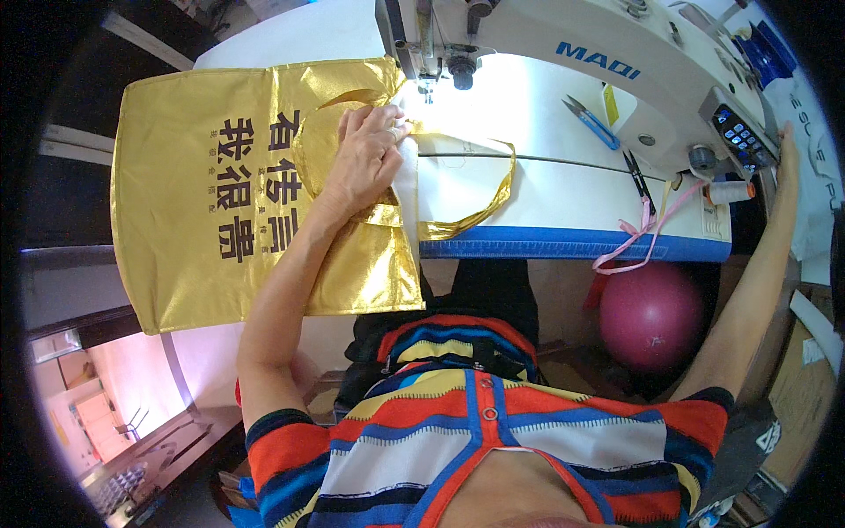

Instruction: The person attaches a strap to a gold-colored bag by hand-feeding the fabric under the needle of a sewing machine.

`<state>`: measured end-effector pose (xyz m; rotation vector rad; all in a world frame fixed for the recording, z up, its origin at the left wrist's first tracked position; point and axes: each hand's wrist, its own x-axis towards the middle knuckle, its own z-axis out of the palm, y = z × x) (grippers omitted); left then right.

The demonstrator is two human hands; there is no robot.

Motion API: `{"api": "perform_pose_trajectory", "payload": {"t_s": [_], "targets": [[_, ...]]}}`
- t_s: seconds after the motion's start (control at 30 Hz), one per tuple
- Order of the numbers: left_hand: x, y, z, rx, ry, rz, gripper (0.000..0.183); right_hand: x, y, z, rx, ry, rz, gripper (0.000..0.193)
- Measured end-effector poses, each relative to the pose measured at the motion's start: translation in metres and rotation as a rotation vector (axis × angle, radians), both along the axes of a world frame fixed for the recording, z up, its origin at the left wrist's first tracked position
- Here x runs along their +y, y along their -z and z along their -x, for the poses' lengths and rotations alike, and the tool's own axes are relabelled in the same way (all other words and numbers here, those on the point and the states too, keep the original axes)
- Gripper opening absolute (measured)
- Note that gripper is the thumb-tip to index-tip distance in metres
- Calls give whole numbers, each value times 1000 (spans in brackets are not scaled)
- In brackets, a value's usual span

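A shiny gold tote bag (176,202) with dark printing lies flat on the left of the sewing table, its top edge turned toward the machine. My left hand (368,154) presses on that edge, fingers bent together over the base of a strap, just left of the lit presser foot (427,91). One gold handle (509,176) loops out to the right across the white table; another curls under my left wrist. My right hand (787,145) reaches the far right end of the sewing machine (528,40), beside its keypad (739,136); its fingers are mostly hidden there.
Blue thread snips (594,125) and black-bladed scissors (637,176) lie under the machine arm. A pink ribbon (647,231) hangs over the table's blue front edge (546,244), near a white thread spool (731,193). Below sits a dark pink ball (651,317).
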<state>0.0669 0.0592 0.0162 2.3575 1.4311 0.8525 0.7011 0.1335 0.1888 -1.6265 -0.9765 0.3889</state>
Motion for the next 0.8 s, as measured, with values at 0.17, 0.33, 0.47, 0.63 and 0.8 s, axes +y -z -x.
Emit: {"api": "perform_pose_trajectory", "payload": {"t_s": [0.17,0.33,0.47,0.63,0.8], "targets": [[-1,1,0,-18,2,6,34,-67,2,155,-861,153,-444,30],[-1,4,4,-15,-1,-25,33,-104,97,349,-696,-817,-215,12],[-2,-4,2,-67,-1,-21,32,-61,136,386,-462,-849,-45,15],[-2,-4,1,0,27,-15,39,-31,161,396,-339,-833,132,16],[-2,-4,3,18,30,-37,40,-21,169,406,-537,-812,109,14]]}}
